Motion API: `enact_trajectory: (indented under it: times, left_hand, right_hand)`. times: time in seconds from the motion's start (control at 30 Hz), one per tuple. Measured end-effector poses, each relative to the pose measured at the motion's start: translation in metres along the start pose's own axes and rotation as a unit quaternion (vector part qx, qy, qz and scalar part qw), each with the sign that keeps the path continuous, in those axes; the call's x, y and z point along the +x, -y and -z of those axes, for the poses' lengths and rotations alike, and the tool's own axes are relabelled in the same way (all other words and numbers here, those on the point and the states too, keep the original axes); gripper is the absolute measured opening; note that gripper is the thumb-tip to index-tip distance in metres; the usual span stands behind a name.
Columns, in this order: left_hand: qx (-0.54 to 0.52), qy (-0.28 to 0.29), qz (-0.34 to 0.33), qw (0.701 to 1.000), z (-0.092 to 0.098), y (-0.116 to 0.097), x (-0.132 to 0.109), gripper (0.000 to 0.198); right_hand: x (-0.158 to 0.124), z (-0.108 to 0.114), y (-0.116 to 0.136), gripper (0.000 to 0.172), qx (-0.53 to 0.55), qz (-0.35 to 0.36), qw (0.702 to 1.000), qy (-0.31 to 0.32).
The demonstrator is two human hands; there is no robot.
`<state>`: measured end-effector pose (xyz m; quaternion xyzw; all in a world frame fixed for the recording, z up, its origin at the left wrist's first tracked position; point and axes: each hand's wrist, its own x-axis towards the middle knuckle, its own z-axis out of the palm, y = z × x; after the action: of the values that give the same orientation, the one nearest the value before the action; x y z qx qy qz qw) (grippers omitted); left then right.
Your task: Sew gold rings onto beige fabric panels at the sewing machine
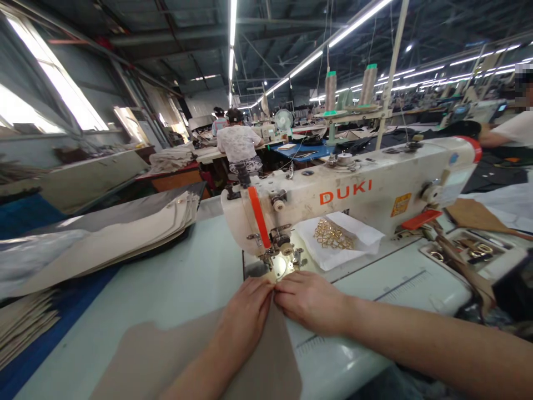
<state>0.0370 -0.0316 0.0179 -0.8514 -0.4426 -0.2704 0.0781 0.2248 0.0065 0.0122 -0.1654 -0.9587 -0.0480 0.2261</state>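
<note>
A white sewing machine point(300, 203) with orange trim stands in front of me, its needle area lit. A grey-beige fabric panel point(275, 355) lies flat on the pale green table, its narrow upper end reaching close to the presser foot. My left hand point(246, 311) rests over this end, fingers bent and closed on it. From the other side, my right hand point(310, 300) pinches the same end, its fingertips meeting those of the left. What exactly sits between the fingertips is mostly hidden.
Gold metal rings point(333, 234) lie on white paper point(366, 239) beside the needle. A parts tray point(506, 261) stands at right, and stacked beige panels point(125, 244) lie at left. Thread cones point(368, 84) rise behind the machine. A co-worker point(237, 139) sits ahead; another person's arm point(499, 136) shows at right.
</note>
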Motion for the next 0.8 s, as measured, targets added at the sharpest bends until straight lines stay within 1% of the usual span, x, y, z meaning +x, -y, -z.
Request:
enact_trajectory:
  times: [0.2,0.37,0.6,0.8]
  left_hand:
    - [-0.012,0.014,0.018,1.000,0.001,-0.002,-0.002,0.023]
    - [-0.016,0.009,0.035,0.999,0.000,-0.001,0.001,0.025]
    - [-0.003,-0.008,0.024,1.000,-0.006,0.016,0.014,0.027]
    - [0.005,-0.012,0.014,1.000,-0.011,0.028,0.016,0.028]
  right_hand:
    - [0.001,0.004,0.003,0.010,-0.017,0.005,1.000,0.023]
    - [0.005,0.002,-0.001,0.009,-0.032,0.005,0.999,0.033]
    - [0.015,-0.007,-0.021,0.008,-0.041,0.010,0.999,0.026]
    - [0.018,-0.012,-0.028,0.010,-0.023,0.005,1.000,0.020]
